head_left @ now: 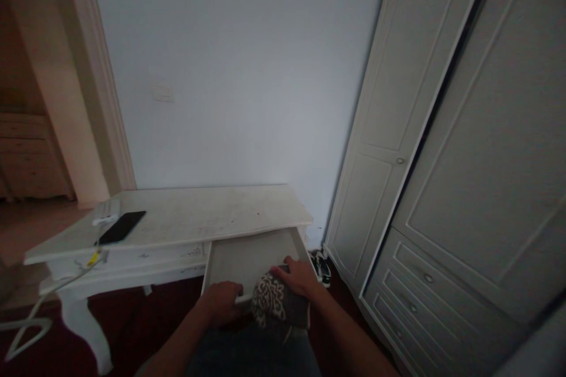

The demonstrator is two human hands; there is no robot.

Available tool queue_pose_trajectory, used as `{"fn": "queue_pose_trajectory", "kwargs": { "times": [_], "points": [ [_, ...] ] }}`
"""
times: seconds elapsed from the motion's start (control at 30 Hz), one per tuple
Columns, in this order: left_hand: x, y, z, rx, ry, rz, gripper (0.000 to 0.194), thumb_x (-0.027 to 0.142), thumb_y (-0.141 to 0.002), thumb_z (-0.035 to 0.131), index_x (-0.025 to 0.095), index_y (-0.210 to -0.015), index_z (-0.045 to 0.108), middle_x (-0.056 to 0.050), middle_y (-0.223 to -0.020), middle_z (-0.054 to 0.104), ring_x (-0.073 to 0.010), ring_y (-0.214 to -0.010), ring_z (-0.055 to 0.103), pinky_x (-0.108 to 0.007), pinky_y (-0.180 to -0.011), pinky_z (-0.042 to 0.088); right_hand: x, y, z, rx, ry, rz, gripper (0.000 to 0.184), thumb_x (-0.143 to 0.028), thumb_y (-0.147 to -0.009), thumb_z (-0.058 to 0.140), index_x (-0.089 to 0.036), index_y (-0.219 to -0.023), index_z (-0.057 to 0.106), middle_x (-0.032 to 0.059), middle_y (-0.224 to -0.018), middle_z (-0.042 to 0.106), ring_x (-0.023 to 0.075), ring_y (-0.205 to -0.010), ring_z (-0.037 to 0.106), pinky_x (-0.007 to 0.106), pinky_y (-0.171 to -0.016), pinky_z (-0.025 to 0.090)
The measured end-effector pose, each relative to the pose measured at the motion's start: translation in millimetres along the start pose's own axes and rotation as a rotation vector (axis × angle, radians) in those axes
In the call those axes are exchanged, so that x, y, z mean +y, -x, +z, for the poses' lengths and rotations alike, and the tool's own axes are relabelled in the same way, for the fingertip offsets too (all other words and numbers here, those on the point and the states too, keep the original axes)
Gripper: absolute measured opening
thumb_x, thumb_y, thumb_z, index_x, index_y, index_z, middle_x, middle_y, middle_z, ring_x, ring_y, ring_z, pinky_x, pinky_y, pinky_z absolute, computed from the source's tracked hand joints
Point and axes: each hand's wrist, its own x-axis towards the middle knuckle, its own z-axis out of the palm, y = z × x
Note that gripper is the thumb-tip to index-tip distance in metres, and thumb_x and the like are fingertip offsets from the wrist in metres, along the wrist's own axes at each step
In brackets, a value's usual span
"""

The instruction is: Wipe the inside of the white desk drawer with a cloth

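A white desk (198, 215) stands against the wall with its right-hand drawer (250, 256) pulled out. My left hand (223, 301) curls over the drawer's front edge. My right hand (298, 277) rests on a dark cloth item with a white lacy pattern (276, 306), which sits at the drawer's front right corner, half over the edge. The fingers of the right hand press onto the cloth and partly wrap it. The drawer's inside looks bare behind the cloth.
A black phone (121, 227) and a white power strip (106, 211) lie on the desk's left end, a cable (66, 283) hanging off it. A tall grey wardrobe (442, 159) fills the right. Shoes (322, 266) sit between desk and wardrobe. A doorway opens at left.
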Motion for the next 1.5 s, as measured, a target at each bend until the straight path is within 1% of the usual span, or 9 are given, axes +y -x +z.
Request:
{"fn": "queue_pose_trajectory", "kwargs": {
  "times": [0.2,0.37,0.67,0.8,0.93,1.03,1.27,1.4,1.5],
  "points": [
    [-1.7,-1.7,3.9,0.016,0.003,-0.007,0.058,0.066,-0.087,0.051,0.022,-0.117,0.073,-0.016,-0.120,0.076,-0.0367,-0.112,0.072,-0.047,-0.095,0.054,10.1,-28.7,-14.8,-0.226,-0.073,-0.066,0.083,-0.092,-0.085,0.044,-0.018,-0.091,0.081,0.0153,-0.096,0.079,0.0299,-0.089,0.076,0.036,-0.076,0.054],
    [-1.0,-1.7,3.6,0.031,-0.013,0.001,0.053,0.062,-0.087,0.053,0.021,-0.114,0.074,-0.016,-0.115,0.077,-0.0371,-0.110,0.072,-0.047,-0.093,0.054,10.3,-38.8,-35.1,-0.231,-0.053,-0.120,0.066,-0.081,-0.082,0.062,-0.017,-0.073,0.077,0.0106,-0.074,0.075,0.0264,-0.076,0.071,0.033,-0.067,0.049],
    [-12.9,5.1,1.6,0.158,0.285,0.133,0.059,0.041,-0.078,0.069,0.027,-0.135,0.063,-0.008,-0.139,0.067,-0.0287,-0.129,0.060,-0.040,-0.112,0.045,-25.3,12.3,-75.1,0.164,-0.073,-0.563,0.065,-0.082,-0.074,0.074,-0.020,-0.089,0.064,0.0026,-0.091,0.066,0.0200,-0.084,0.058,0.030,-0.075,0.041],
    [-0.4,13.5,-7.6,0.310,0.690,0.084,0.061,0.055,-0.094,0.049,0.027,-0.148,0.052,-0.008,-0.153,0.059,-0.0294,-0.141,0.052,-0.045,-0.121,0.040,-38.1,33.4,-77.2,0.275,0.026,-0.799,0.062,-0.084,-0.083,0.063,-0.022,-0.091,0.063,0.0058,-0.091,0.065,0.0235,-0.090,0.057,0.034,-0.079,0.042],
    [29.5,29.4,-15.7,0.296,0.976,0.037,0.077,0.076,-0.096,0.030,0.023,-0.146,0.055,-0.008,-0.147,0.064,-0.0298,-0.137,0.057,-0.043,-0.116,0.047,-50.4,43.7,-73.9,0.349,0.079,-0.904,0.055,-0.076,-0.094,0.054,-0.023,-0.092,0.064,0.0088,-0.092,0.066,0.0257,-0.090,0.057,0.039,-0.080,0.041],
    [47.5,43.3,-26.5,0.437,0.926,-0.107,0.079,0.082,-0.082,0.054,0.022,-0.132,0.064,-0.010,-0.138,0.070,-0.0337,-0.130,0.062,-0.046,-0.115,0.048,-55.4,48.6,-72.3,0.366,0.095,-0.859,0.054,-0.075,-0.097,0.050,-0.023,-0.092,0.065,0.0095,-0.091,0.066,0.0264,-0.089,0.057,0.039,-0.080,0.040],
    [57.0,67.5,-54.2,0.730,0.958,-0.154,0.051,0.067,-0.079,0.068,0.026,-0.109,0.072,-0.004,-0.108,0.079,-0.0290,-0.102,0.073,-0.039,-0.096,0.059,-50.5,63.6,-69.8,0.176,-0.302,-0.678,0.060,-0.081,-0.083,0.067,-0.021,-0.082,0.063,0.0028,-0.086,0.062,0.0216,-0.087,0.058,0.034,-0.080,0.043],
    [67.2,72.5,-63.4,0.820,0.985,-0.224,0.051,0.070,-0.080,0.067,0.026,-0.103,0.070,-0.003,-0.100,0.079,-0.0276,-0.097,0.073,-0.037,-0.091,0.060,-55.6,69.5,-59.3,0.082,-0.884,-0.448,0.057,-0.072,-0.069,0.084,-0.022,-0.086,0.062,-0.0007,-0.081,0.061,0.0205,-0.080,0.060,0.034,-0.075,0.048],
    [71.8,66.2,-64.5,0.827,0.994,-0.349,0.058,0.074,-0.086,0.057,0.024,-0.115,0.064,-0.006,-0.112,0.077,-0.0283,-0.108,0.071,-0.039,-0.096,0.058,-68.9,73.0,-34.5,-0.178,-1.467,-0.288,0.065,-0.059,-0.064,0.091,-0.023,-0.110,0.063,0.0009,-0.089,0.068,0.0231,-0.081,0.067,0.039,-0.078,0.055]
  ]
}}
